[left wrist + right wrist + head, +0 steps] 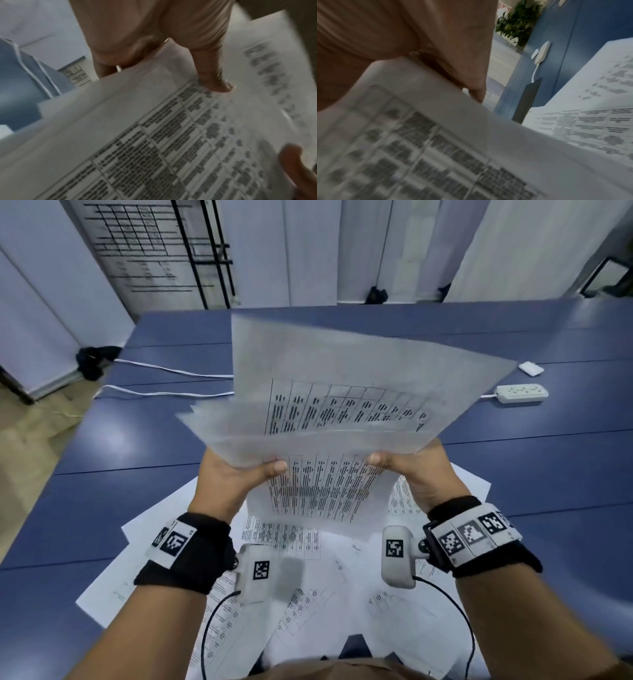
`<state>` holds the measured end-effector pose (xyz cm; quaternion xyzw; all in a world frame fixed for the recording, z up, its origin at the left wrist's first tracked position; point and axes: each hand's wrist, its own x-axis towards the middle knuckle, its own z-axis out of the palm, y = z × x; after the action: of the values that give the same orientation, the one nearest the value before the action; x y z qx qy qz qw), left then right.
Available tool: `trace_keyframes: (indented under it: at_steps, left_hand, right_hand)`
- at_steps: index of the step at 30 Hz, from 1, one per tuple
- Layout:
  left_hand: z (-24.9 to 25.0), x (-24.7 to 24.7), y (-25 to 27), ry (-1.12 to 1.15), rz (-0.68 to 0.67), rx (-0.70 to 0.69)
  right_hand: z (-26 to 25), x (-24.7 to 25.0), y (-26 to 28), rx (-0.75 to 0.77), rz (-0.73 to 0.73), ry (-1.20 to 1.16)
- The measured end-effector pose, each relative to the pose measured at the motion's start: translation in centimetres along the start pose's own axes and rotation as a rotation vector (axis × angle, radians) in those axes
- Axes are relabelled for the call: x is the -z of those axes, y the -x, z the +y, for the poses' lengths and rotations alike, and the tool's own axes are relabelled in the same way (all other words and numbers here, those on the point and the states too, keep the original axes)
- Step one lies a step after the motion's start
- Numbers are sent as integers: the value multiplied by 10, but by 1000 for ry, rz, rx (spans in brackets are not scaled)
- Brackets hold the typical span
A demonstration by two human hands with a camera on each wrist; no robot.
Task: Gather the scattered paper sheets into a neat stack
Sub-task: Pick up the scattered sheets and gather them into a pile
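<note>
A loose bundle of printed paper sheets [342, 412] is raised above the blue table [137, 446], its sheets fanned out unevenly. My left hand [239, 477] grips the bundle's lower left edge, thumb on top. On the lower right edge my right hand [407, 470] grips it the same way. The left wrist view shows the left hand's thumb [216, 81] pressed on the printed table of the held sheets [154, 142]. In the blurred right wrist view the held sheets [436, 148] fill the frame. More sheets [308, 594] lie scattered on the table under my wrists.
A white power strip [522, 393] and a small white adapter [531, 368] lie at the table's right. Two white cables [164, 371] run off the left edge. White partition panels [308, 251] stand behind the table. A potted plant [517, 23] shows past the table's end.
</note>
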<state>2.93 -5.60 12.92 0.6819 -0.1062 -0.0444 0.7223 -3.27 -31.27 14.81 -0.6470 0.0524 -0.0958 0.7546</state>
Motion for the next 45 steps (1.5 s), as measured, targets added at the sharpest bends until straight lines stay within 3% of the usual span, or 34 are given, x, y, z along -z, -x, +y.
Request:
trace_keyframes:
  at_steps: [4,8,12,16,21,28,32,35,37,41,43,45]
  left_hand:
    - [0,-11,5,15,-68,31]
    - [-1,0,-2,122,14,8]
    - [5,-8,-2,62,-115,22]
    - [8,-4,-9,106,-15,-14]
    - [9,-19,-9,60,-71,25]
    - [50,-42,-14,49,182,-136]
    - [48,-43,-11,84,227,-167]
    - [29,-34,-5,22,184,-89]
    - [8,-22,-4,-46,146,51]
    - [-33,1,-6,-240,-84,329]
    - [-43,0,-6,-273,-122,377]
    - [-47,-3,-8,-278,-67,348]
  right_hand:
    - [7,-9,5,-23,22,45]
    - [6,-5,1,-55,52,11]
    - [7,-5,0,-58,22,25]
    - [1,3,-2,-71,1,-8]
    - [11,-3,2,-154,-41,97]
    - [-5,-18,-12,-52,231,43]
    - [-8,-26,-2,1,291,-10]
    - [8,-18,3,-64,255,60]
    - [27,-8,2,-154,186,130]
    - [66,6,-5,-303,81,207]
    - [77,3,-11,-324,114,223]
    - [78,-3,-19,-308,158,192]
